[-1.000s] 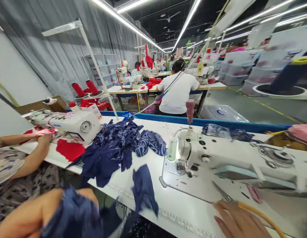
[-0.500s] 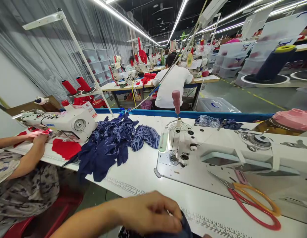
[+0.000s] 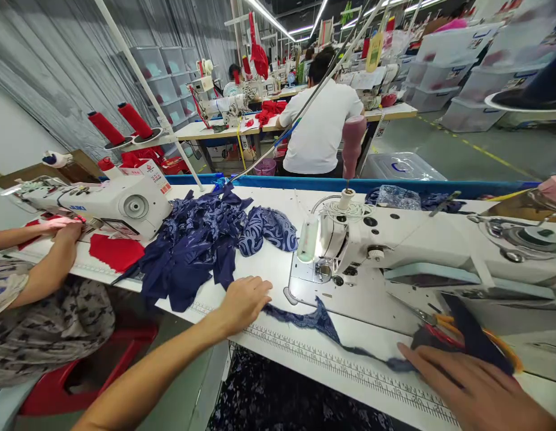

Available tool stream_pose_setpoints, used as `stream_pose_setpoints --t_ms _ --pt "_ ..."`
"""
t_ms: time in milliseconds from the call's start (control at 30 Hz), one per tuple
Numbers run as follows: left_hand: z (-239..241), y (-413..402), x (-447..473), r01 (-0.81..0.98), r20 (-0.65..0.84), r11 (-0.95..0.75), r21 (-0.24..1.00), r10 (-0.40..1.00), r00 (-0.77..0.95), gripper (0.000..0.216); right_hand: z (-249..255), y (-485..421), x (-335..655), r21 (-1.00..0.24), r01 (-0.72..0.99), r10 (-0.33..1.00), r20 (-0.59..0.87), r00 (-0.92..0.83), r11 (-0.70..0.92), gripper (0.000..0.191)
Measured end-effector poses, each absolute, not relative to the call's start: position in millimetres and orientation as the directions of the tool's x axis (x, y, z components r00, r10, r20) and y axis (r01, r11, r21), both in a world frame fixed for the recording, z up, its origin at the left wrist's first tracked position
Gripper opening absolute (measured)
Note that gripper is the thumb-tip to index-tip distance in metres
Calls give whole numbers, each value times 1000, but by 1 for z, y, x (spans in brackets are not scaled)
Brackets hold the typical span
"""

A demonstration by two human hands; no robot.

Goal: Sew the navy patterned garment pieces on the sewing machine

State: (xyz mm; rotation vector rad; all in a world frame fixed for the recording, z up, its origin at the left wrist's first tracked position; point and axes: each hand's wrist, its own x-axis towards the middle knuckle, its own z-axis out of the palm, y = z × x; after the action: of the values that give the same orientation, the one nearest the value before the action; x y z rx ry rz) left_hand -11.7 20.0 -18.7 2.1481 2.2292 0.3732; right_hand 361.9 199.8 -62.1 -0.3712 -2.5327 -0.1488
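My left hand (image 3: pixel 246 302) is closed at the left end of a narrow navy lace fabric piece (image 3: pixel 320 320), just in front of the sewing machine (image 3: pixel 345 236). The piece stretches rightward along the table edge. My right hand (image 3: pixel 476 383), slightly blurred, lies palm down with fingers stretched out beside the fabric's other end. Wider navy cloth (image 3: pixel 473 332) beyond that hand partly covers the scissors (image 3: pixel 444 335), whose orange and red handles show in places. Left of the machine are a patterned blue fabric piece (image 3: pixel 269 230) and a heap of navy cloth scraps (image 3: pixel 192 239).
A co-worker's hands (image 3: pixel 65 230) work red fabric at another sewing machine (image 3: pixel 120 206) on the left. A printed ruler (image 3: pixel 350 371) runs along the table's front edge. The pink-handled screwdriver (image 3: pixel 352 143) stands upright on my machine. Dark speckled cloth (image 3: pixel 296 395) hangs below the edge.
My left hand has moved up and left onto the table, and the navy fabric now lies stretched out there. My right hand has come into view, and cloth now covers part of the scissors.
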Motion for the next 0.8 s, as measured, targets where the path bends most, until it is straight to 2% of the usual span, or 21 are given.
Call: stream_pose_setpoints --t_ms 33,67,133,167,200,267,333,400,567,800 --pt "-34 16 -2 984 231 6 180 972 -48 23 -63 194 357 81 230 151 540 -828 970 47" --pt "-45 13 8 983 348 -39 179 937 -26 28 -61 187 351 78 196 126 527 -840 978 50" --pt "-58 10 33 966 527 -191 175 847 72 34 -55 171 336 -47 212 205 530 -823 976 55" --pt "-61 9 45 950 564 -269 157 814 137 34 -52 163 327 -98 210 229 532 -815 973 53" --pt "-62 10 57 938 557 -321 132 807 198 34 -49 156 318 -113 201 230 535 -813 973 49" --pt "-63 12 75 942 473 -329 64 841 262 44 -48 144 300 -56 168 173 516 -839 984 38" --pt "-66 13 84 965 378 -261 -4 893 243 63 -50 138 286 24 141 110 506 -855 990 31" --pt "-70 11 86 978 331 -208 -31 921 207 76 -52 136 279 34 139 104 503 -858 990 29" --pt "-76 9 82 975 344 -221 -37 913 220 82 -52 140 264 -114 216 244 488 -838 970 30" --pt "-72 14 79 975 329 -223 4 921 209 75 -60 150 243 -92 346 354 396 -847 934 33"
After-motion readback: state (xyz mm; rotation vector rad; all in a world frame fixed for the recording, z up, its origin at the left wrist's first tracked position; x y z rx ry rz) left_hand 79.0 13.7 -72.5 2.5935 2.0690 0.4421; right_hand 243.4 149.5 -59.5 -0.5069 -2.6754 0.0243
